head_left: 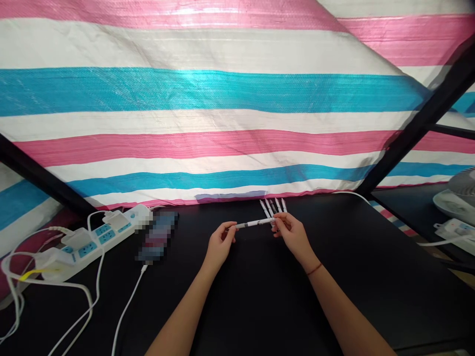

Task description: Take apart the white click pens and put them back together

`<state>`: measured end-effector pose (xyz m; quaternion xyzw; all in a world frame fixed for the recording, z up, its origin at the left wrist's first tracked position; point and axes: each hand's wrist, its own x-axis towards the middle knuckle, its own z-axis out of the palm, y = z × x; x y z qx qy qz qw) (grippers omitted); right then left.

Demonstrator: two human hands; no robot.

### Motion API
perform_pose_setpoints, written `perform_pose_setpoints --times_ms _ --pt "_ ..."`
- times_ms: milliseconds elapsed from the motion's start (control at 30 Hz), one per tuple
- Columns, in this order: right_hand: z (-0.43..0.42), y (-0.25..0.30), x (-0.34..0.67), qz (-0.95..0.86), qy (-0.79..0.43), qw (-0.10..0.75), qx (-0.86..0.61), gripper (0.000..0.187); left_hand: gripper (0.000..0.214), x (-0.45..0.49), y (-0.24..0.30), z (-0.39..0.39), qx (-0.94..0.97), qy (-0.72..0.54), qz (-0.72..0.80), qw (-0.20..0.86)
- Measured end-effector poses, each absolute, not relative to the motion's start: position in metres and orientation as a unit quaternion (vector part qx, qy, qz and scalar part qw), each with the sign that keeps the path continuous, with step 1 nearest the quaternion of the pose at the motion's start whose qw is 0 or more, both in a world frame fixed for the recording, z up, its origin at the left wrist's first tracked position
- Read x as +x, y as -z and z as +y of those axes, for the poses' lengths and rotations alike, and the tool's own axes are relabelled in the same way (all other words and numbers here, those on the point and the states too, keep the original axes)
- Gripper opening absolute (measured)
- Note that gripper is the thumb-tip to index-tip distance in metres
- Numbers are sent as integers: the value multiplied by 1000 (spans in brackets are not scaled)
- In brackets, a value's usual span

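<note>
A white pen (256, 223) with dark markings is stretched level between my two hands, above the black table. My left hand (221, 241) pinches its left end between thumb and fingers. At the other end, my right hand (293, 235) grips it with thumb and forefinger; a thin reddish band circles that wrist. Just behind the right hand, several white pens (273, 205) lie side by side on the table, slightly fanned. Their near ends are partly hidden by the held pen and the right hand.
On the left of the black table (245, 306) lies a white power strip (128, 221) with plugged-in chargers and loose white cables (98, 277). A phone-like device (158, 237), blurred out, has a cable attached. Striped sheeting (222, 94) hangs behind; a fan (462, 190) stands far right.
</note>
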<state>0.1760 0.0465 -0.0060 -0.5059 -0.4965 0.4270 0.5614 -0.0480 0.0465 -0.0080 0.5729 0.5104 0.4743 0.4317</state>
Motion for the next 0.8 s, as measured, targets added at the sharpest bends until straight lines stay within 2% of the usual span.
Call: perform_pose_setpoints --times_ms 167,267,433,600,800 --pt "44 2 178 -531 -401 541 -515 33 34 -47 8 47 573 -484 505 428" --pt "43 -1 177 -547 -381 525 -530 39 34 -48 9 48 572 -485 507 424" --pt "43 -3 177 -517 -428 549 -499 37 34 -48 12 48 570 -488 511 420" --pt "43 -3 178 -546 -394 523 -522 38 34 -49 14 49 572 -490 507 419" --pt "43 -4 177 -526 -418 550 -496 37 35 -49 14 49 564 -501 507 416"
